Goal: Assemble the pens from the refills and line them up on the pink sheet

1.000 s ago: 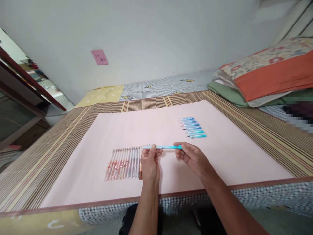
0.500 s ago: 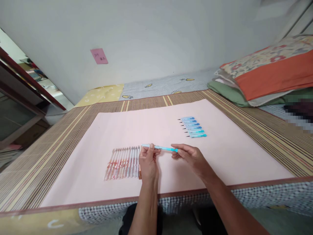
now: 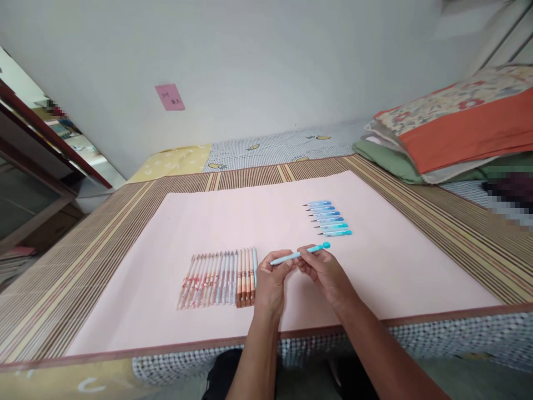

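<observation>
Both my hands hold one light blue pen (image 3: 300, 253) above a pink sheet (image 3: 216, 222). My left hand (image 3: 272, 283) pinches its left end and my right hand (image 3: 322, 270) grips its middle, so the pen tilts up to the right. Just left of my left hand lies a row of several pens (image 3: 219, 276), clear pinkish ones and a few orange ones, side by side. Farther back on the right lies a row of several short blue pen caps (image 3: 331, 218).
The pink sheet lies on a striped woven mat (image 3: 75, 250) over a bed. Folded bedding and an orange patterned pillow (image 3: 458, 122) are stacked at the back right. A pink note (image 3: 170, 96) sticks on the wall. A dark wooden cabinet (image 3: 29, 183) stands on the left.
Both hands moved right and closer together along the pen. The pen went from level to tilted, its right end up. The orange pens beside the row are now uncovered.
</observation>
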{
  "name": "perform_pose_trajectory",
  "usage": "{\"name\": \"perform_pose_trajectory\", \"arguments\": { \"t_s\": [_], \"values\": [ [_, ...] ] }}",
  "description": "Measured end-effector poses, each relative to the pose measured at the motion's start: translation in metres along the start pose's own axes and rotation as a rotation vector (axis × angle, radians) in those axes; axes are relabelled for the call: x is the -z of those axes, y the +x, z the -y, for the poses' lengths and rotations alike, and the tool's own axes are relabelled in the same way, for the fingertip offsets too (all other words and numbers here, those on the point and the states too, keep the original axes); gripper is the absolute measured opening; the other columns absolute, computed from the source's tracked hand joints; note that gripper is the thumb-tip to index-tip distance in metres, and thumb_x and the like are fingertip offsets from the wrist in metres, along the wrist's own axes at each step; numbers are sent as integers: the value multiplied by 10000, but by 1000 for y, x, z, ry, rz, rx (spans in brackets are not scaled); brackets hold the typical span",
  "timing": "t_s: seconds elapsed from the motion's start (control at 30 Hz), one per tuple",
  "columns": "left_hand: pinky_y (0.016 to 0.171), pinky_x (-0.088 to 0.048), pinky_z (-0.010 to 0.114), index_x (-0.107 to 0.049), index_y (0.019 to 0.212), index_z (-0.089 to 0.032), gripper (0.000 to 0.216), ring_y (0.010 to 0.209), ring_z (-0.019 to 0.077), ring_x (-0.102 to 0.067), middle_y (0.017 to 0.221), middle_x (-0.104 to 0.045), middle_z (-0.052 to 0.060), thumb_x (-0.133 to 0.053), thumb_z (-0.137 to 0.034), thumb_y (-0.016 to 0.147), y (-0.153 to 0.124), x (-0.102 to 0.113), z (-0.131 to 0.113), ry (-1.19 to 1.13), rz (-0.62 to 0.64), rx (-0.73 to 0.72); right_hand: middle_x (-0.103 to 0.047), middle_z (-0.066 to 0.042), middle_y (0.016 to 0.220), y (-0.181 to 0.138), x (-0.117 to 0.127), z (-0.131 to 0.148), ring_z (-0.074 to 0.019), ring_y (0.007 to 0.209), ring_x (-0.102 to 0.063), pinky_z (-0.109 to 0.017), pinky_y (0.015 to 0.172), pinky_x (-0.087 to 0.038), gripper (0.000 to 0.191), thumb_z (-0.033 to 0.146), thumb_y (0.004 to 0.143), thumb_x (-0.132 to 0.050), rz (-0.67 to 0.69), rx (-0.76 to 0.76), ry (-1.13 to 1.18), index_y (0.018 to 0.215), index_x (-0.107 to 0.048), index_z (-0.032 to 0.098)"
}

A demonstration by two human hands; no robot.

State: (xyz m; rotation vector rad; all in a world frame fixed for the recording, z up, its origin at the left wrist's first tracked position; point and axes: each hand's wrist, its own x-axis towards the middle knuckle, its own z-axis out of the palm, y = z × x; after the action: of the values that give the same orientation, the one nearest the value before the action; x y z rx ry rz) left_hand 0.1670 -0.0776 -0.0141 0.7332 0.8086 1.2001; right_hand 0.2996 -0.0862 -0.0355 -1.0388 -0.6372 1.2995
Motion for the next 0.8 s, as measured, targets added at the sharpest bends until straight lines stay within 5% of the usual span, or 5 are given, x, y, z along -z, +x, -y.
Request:
{"name": "perform_pose_trajectory", "arguments": {
  "t_s": [0.2,0.43,0.53,0.7,0.8],
  "values": [
    [604,-462,251,-703,784,-178,164,615,150,-622,670,-682,1,-800,-250,674,-3,-5,7,447,-79,-139,-658,-33,615,4,16,4,-150,591,-565,-291,597,-450,435,541,663,-841,-40,72,-291,769,-688,148],
    [433,-322,240,-604,587,-177,459,371,100,-429,441,-518,-12,-612,-549,855,0,1,15,452,-26,-46,-636,-11,650,-2,14,16,-151,633,-568,-290,631,-447,321,470,763,-778,98,180,-353,793,-685,164],
    [397,-270,243,-654,652,-153,547,341,95,-401,459,-544,4,-569,-661,835,3,2,13,393,3,39,-637,-9,669,-3,16,19,-152,648,-570,-293,642,-453,309,447,762,-784,128,175,-330,847,-696,163],
    [457,-345,213,-664,796,-175,369,479,90,-487,643,-621,-17,-841,-462,646,3,1,11,356,15,-83,-646,-10,689,0,23,18,-159,645,-593,-316,661,-487,392,454,705,-827,20,132,-269,931,-697,161],
    [413,-260,226,-591,620,-184,423,381,80,-379,464,-499,-36,-708,-560,773,3,2,15,402,21,-22,-672,-19,763,0,24,20,-165,701,-622,-324,714,-508,382,413,684,-851,34,123,-231,935,-693,173]
  ]
}}
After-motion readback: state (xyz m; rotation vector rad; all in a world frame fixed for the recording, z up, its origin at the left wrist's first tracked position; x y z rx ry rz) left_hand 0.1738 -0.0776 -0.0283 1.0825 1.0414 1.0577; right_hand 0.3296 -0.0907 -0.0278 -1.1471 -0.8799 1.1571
